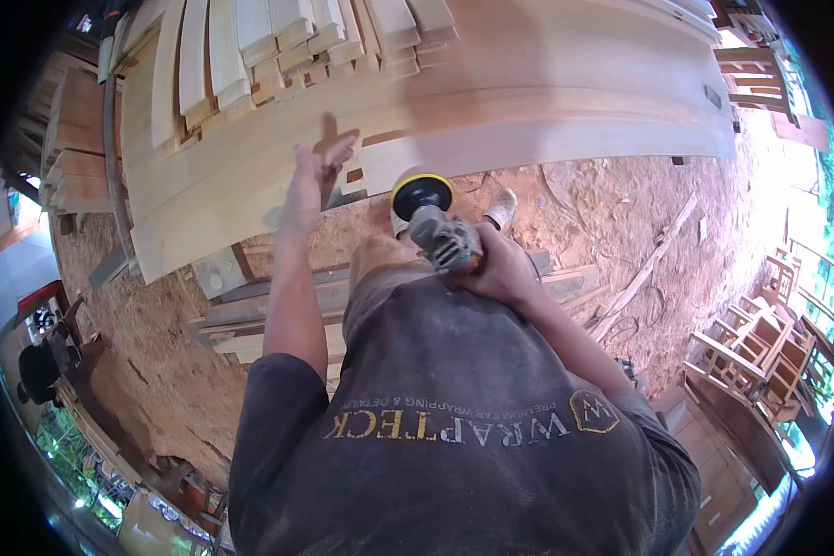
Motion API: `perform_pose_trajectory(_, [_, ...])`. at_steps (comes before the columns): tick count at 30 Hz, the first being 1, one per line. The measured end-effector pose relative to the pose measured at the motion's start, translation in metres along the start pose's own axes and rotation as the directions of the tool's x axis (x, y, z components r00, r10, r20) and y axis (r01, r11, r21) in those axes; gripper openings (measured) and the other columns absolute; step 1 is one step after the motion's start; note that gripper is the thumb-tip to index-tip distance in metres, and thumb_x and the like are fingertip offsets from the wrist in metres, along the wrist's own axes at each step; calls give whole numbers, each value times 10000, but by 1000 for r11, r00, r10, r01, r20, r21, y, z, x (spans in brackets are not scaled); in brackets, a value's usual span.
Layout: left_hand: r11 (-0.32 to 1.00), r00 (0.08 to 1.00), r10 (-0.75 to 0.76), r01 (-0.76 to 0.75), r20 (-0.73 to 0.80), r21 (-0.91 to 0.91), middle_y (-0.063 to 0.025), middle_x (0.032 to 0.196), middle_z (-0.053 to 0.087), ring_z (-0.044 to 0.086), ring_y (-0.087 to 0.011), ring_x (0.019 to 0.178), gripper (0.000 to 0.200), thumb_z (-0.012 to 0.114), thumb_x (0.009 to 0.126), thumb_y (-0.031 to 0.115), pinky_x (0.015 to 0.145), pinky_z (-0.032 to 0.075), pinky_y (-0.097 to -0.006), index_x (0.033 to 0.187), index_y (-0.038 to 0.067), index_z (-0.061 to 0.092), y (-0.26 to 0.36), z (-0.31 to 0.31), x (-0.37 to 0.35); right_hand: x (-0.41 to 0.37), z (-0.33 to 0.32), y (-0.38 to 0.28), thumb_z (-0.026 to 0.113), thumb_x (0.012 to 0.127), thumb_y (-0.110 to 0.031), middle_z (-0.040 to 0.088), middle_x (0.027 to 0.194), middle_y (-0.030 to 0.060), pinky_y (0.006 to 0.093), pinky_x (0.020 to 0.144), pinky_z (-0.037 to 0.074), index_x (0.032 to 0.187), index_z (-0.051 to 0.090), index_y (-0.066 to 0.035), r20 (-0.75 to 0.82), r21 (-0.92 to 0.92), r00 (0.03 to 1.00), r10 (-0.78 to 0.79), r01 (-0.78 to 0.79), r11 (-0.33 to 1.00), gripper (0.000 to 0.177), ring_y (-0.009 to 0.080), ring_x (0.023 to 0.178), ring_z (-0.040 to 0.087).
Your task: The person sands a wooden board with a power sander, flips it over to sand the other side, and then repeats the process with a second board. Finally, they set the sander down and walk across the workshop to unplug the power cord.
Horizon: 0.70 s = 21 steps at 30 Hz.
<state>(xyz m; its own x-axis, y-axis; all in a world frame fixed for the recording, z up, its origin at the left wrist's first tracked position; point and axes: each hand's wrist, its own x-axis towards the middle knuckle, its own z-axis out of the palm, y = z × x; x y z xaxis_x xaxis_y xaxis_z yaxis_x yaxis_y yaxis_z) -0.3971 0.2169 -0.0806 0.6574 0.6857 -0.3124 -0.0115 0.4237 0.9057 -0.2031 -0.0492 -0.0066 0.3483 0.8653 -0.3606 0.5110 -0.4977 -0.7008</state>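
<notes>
My right hand (505, 266) is wrapped round the grey body of an angle grinder (447, 243), held in front of my waist. Its round sanding pad (423, 196), black with a yellow rim, points away from me, close to the edge of the wooden worktop (241, 199). Over that worktop, my left hand (320, 178) is held out with its fingers apart and nothing in it. Beyond it lie a narrow dark slot (385, 138) and a small dark notch (354, 174) in the pale wood.
Stacked pale wooden slats (287, 37) cover the far left of the worktop. Boards (278, 306) lie on the dusty ground by my legs. A long wood strip (653, 255) lies to the right, with wooden chair frames (760, 338) farther off. Brown planks (79, 139) are piled at left.
</notes>
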Motion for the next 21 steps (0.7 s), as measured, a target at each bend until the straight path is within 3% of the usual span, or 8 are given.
perform_pose_trajectory(1, [1000,1000,-2,2,-2,0,-178,1403,615,538,-285,1328,814,153,1088,622,1186,310,-368,1095,-16,658,-4,-4,0,3,5,-6,868,722,-433,698,1014,182,483,827,539,1060,593,-64,41,-46,998,-39,40,998,571,382,960,692])
perform_pose_trajectory(3, [989,995,-99,99,2,-107,-251,1415,592,489,-298,1395,727,174,1087,623,1212,287,-383,799,69,546,-9,-8,4,9,17,-8,842,747,-453,700,1006,188,475,831,539,1049,590,-65,50,-96,997,-54,58,994,552,378,957,693])
perform_pose_trajectory(6, [994,994,-103,102,-27,-30,-291,1397,591,475,-307,1414,667,175,1079,640,1220,290,-398,691,124,343,-2,-4,5,13,19,-23,835,753,-458,699,985,184,483,830,537,1043,590,-55,77,-49,995,-68,72,996,554,380,963,692])
perform_pose_trajectory(10, [992,994,-107,107,-11,-61,-288,1372,612,500,-313,1387,671,175,1075,649,1218,296,-395,693,121,337,-6,-12,12,13,15,-27,837,753,-460,694,984,185,485,834,531,1047,583,-55,68,-83,995,-71,76,994,562,379,970,688])
perform_pose_trajectory(13, [989,988,-150,149,-41,-25,-239,1298,671,550,-274,1311,749,204,1082,639,1159,354,-377,756,60,551,-4,-15,19,7,1,-19,847,740,-430,688,989,188,493,839,521,1045,565,-55,76,-115,997,27,-18,993,559,387,969,680])
perform_pose_trajectory(15, [949,991,-127,135,-48,283,-152,1224,707,590,-225,1238,914,123,1078,644,1138,365,-370,1188,-47,712,-4,-17,27,1,-10,-2,858,716,-383,683,996,195,500,849,510,1038,547,-55,17,-39,997,73,-72,997,555,403,967,671])
perform_pose_trajectory(18, [900,1000,23,-12,-19,435,-98,974,760,663,-195,943,784,290,1097,582,897,479,-348,1058,-32,777,4,-6,34,-7,-15,34,867,688,-350,678,983,203,514,817,518,1039,545,-56,-125,45,984,131,-126,991,560,430,944,669])
perform_pose_trajectory(21, [811,998,63,-46,-8,583,-95,848,751,670,-189,831,725,364,1087,562,836,505,-337,947,-8,790,17,28,43,-17,-41,54,873,695,-333,689,973,203,504,809,531,1066,565,-54,-231,78,954,189,-176,981,558,420,940,681])
